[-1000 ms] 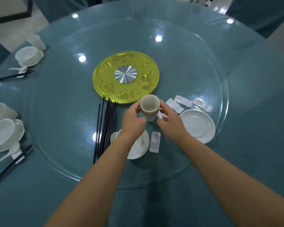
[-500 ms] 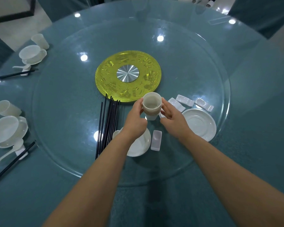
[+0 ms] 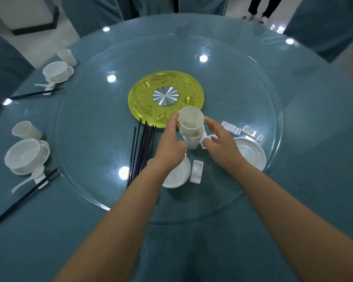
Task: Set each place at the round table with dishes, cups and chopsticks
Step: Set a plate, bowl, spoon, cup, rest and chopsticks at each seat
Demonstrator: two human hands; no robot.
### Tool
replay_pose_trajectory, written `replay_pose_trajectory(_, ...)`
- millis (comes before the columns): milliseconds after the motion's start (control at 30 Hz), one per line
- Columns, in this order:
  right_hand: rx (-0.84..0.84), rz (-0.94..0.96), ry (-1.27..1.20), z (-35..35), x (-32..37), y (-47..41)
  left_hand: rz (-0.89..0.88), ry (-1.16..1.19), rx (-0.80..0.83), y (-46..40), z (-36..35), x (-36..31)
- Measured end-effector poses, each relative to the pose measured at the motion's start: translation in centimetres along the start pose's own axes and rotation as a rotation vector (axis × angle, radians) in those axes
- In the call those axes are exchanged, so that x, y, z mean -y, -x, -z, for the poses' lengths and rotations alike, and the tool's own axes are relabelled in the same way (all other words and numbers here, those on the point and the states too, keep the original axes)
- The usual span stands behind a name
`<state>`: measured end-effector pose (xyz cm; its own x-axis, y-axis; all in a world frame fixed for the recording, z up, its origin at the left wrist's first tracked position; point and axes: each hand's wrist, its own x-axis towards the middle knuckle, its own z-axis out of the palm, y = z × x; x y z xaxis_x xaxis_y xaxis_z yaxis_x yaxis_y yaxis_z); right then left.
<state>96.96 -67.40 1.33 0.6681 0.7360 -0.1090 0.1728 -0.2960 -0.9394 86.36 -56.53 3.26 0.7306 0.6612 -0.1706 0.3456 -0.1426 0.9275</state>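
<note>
My left hand (image 3: 172, 145) grips the top white cup (image 3: 191, 121) and holds it tilted just above the short stack of cups (image 3: 192, 140) on the glass turntable (image 3: 86, 123). My right hand (image 3: 219, 142) hovers by the stack's right side, fingers loosely spread and holding nothing. Several black chopsticks (image 3: 142, 147) lie left of my left hand. A white bowl (image 3: 178, 175) sits partly under my left wrist. Stacked white plates (image 3: 252, 154) lie to the right. Three white chopstick rests (image 3: 197, 171) (image 3: 230, 127) (image 3: 252, 132) lie nearby.
Two laid places are on the table's left: a bowl on a plate (image 3: 25, 156) with a cup (image 3: 26, 130), and a farther bowl (image 3: 56, 71) with a cup (image 3: 67, 57), each with spoon and chopsticks. A yellow disc (image 3: 143, 96) marks the centre. Covered chairs (image 3: 324, 23) and a person's legs (image 3: 261, 9) stand beyond.
The top cup has come up off the stack in my left hand and tilted. My right hand has loosened from the stack. The view has shifted slightly.
</note>
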Motion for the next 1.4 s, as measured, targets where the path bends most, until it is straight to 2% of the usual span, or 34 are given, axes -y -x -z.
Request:
replay_pose_trajectory(133, 0.008, 0.046, -0.092, -1.2, 1.9, 1.7, -0.009, 0.032, -0.016, 1.9, 1.3, 0.4)
replay_pose_trajectory(333, 0.187, 0.001, -0.097, -5.4, 3.6, 5.0, 0.078, 0.104, -0.106, 6.6, 5.1, 3.3)
replay_pose_trajectory(533, 0.443, 0.018, 0.020, -12.2, 3.8, 8.1, 0.163, 0.041, -0.256, 12.4, 9.9, 8.4)
replay_pose_trajectory(700, 0.682, 0.019, 0.126, -18.1, 3.8, 10.3, 0.284, 0.075, -0.354, 17.3, 13.2, 13.5)
replay_pose_trajectory(833, 0.786, -0.004, 0.267, -22.2, 3.9, 11.6, 0.379, 0.085, -0.382, 20.4, 15.6, 16.5)
replay_pose_trajectory(1067, 0.892, -0.054, 0.380, -26.9, 3.3, 12.6, 0.443, 0.141, -0.410, 22.8, 18.0, 19.8)
replay_pose_trajectory(1400, 0.867, -0.081, 0.518, -28.5, 2.0, 12.8, 0.503, 0.256, -0.355, 23.2, 18.2, 21.9)
